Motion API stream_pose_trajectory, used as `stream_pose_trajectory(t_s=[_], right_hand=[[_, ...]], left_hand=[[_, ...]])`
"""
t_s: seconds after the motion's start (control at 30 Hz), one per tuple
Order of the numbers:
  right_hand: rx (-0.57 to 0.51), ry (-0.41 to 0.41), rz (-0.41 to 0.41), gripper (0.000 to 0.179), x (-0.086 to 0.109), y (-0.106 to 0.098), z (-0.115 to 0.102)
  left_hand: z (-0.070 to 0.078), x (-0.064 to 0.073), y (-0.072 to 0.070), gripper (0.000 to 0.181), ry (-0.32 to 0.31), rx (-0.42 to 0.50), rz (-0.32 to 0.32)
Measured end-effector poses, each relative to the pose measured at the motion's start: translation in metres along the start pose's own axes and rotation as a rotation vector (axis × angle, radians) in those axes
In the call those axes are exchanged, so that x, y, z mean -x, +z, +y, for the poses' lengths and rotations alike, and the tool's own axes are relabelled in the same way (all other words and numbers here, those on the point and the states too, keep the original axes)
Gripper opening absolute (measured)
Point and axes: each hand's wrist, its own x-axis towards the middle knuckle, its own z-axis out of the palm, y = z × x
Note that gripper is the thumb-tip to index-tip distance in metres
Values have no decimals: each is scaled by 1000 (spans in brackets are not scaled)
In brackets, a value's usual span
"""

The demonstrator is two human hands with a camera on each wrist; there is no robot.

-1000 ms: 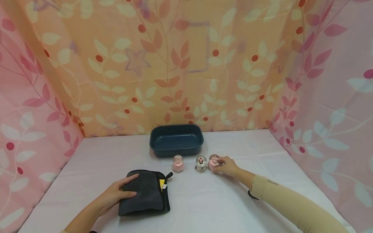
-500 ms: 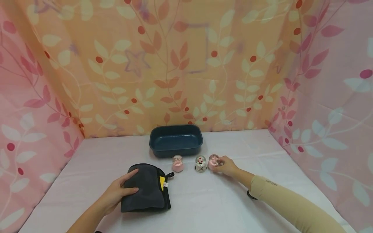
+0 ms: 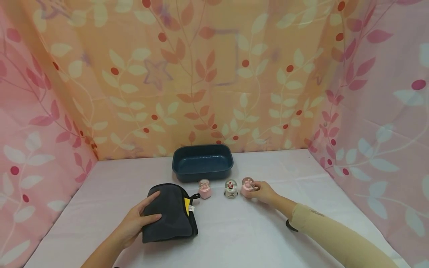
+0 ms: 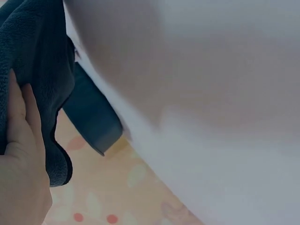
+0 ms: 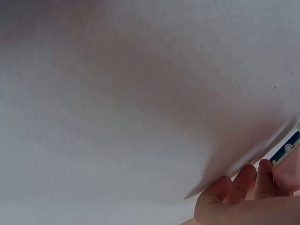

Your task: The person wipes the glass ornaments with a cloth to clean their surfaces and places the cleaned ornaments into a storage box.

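Note:
My left hand point(image 3: 134, 221) grips a folded dark grey cleaning cloth point(image 3: 167, 216) with black edging, a hanging loop and a yellow inner side. Its fleecy surface and my fingers on it fill the left edge of the left wrist view, where the cloth point(image 4: 40, 61) hangs in loose folds. My right hand point(image 3: 266, 193) pinches a pink snow globe point(image 3: 248, 185) low on its base, upright at the table. Beside it stands a white snow globe point(image 3: 231, 189) with a small red figure inside. Another pink snow globe point(image 3: 205, 188) stands farther left, near the cloth's loop.
A dark blue rectangular tray point(image 3: 202, 175) stands behind the snow globes, close to the patterned back curtain point(image 3: 201, 93). White cloth covers the table point(image 3: 268, 238). Pink leaf-patterned curtains point(image 3: 375, 111) close off both sides.
My left hand has lifted the cleaning cloth a little and shifted it forward and right. The pink snow globe in my right hand has slid slightly right, widening its gap from the white one.

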Motion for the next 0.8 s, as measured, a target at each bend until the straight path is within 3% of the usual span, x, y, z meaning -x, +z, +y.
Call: stream_pose_trajectory(t_s=[0.23,0.37,0.5,0.8], right_hand=[[5,53,-5,42,14,-9,-9],[-8,79,39,45,26,-13,-18],[-60,60,83,46,39,-17,-32],[-169,15,83,38,59,-16,-66]], left_hand=[[8,3,7,80,46,27,33],[14,5,12,80,85,46,41],[23,7,18,81,135,45,55],[44,13,32,81,227,9,115]])
